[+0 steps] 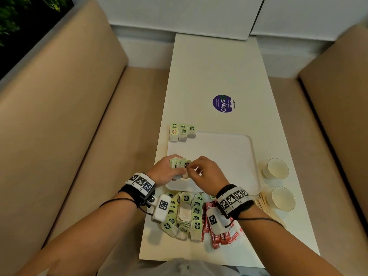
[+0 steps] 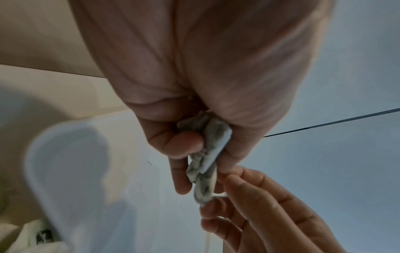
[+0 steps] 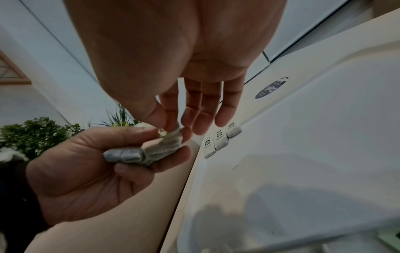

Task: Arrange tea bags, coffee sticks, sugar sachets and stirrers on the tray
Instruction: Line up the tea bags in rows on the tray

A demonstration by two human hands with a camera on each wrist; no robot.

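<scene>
Over the near left part of the white tray (image 1: 225,154), my left hand (image 1: 171,172) grips a fanned bundle of green-tagged tea bags (image 1: 177,163). My right hand (image 1: 191,169) pinches the rightmost bag of that bundle (image 1: 187,166) between thumb and forefinger. The left wrist view shows the left hand (image 2: 205,171) curled round the bags (image 2: 216,137). In the right wrist view the right hand (image 3: 166,127) pinches one bag's top (image 3: 174,134). Three tea bags (image 1: 182,132) lie in a row at the tray's far left corner.
A pile of tea bags (image 1: 186,214), red coffee sticks (image 1: 207,228) and a sugar sachet (image 1: 238,235) lie on the table before the tray. Wooden stirrers (image 1: 265,204) and two paper cups (image 1: 277,168) (image 1: 283,198) sit to its right. Beige benches flank the table.
</scene>
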